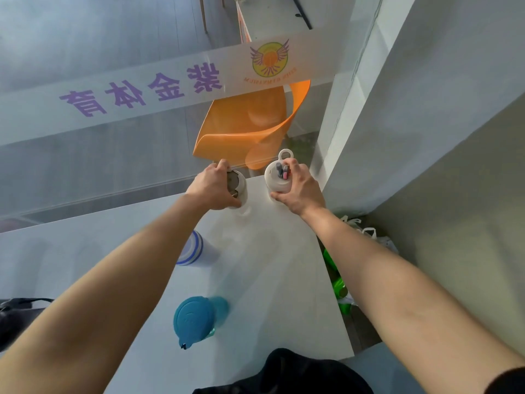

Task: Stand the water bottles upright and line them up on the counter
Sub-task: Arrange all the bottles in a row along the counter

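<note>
Two white bottles stand upright at the far end of the white counter (270, 274). My left hand (211, 187) grips the left one, a white bottle with a grey lid (239, 187). My right hand (298, 189) grips the white bottle with a loop handle (277, 173), close to the right edge. Nearer to me, a white bottle with blue stripes (196, 248) stands upright under my left forearm. A teal bottle (196, 319) stands upright nearest to me.
A glass pane with purple lettering (142, 89) borders the counter's far side, with an orange chair (250, 123) behind it. A white wall (426, 109) rises on the right. Green items and bags (338, 280) lie on the floor below the right edge.
</note>
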